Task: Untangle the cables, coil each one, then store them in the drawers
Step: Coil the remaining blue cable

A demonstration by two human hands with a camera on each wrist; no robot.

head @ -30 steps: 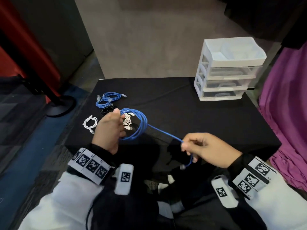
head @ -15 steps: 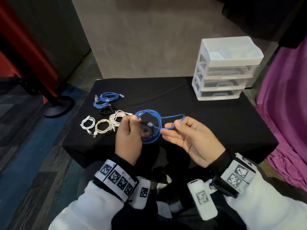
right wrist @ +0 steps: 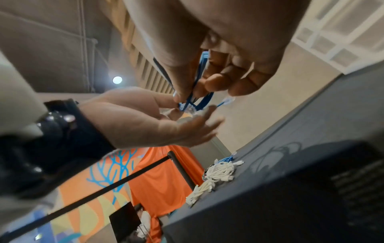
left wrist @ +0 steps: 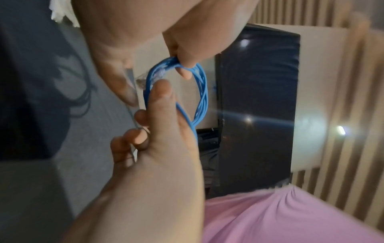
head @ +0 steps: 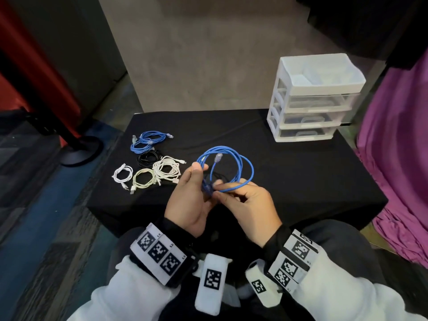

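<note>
Evidently the blue cable (head: 228, 169), coiled in loops above the table (head: 289, 172), is light and springy, so it should be pinched where the loops cross. The left hand (head: 190, 200) holds that bunch with thumb and curled fingers (left wrist: 143, 118); the right hand (head: 247, 205) pinches the strands beside it.

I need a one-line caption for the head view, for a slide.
Both hands hold a coiled blue cable above the black table.

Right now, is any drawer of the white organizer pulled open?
No, in the head view all three drawers of the white organizer sit flush and closed.
</note>
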